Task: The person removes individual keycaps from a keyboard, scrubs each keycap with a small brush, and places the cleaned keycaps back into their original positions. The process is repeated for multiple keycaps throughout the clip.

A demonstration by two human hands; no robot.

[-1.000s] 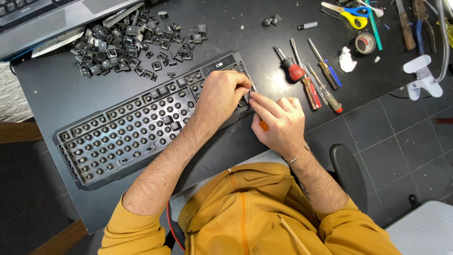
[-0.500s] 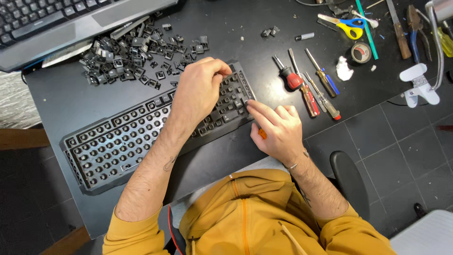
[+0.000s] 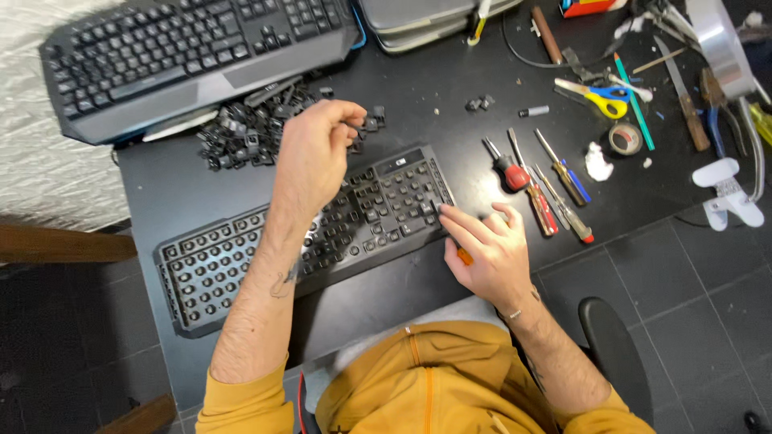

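Hovering left hand (image 3: 315, 157): we see its grip pinched, contents hidden, above the keycap pile (image 3: 249, 128).
Right hand (image 3: 486, 253): our grip holds an orange-handled tool (image 3: 464, 255) at the stripped keyboard (image 3: 305, 241).

Bare black table (image 3: 450, 88) lies open between the keycap pile (image 3: 249, 128) and the screwdrivers (image 3: 539, 181) — a hand passes there freely. Further right, scissors (image 3: 599, 95) and a tape roll (image 3: 625, 138) crowd the way — the second keyboard (image 3: 193, 56) blocks the far left.
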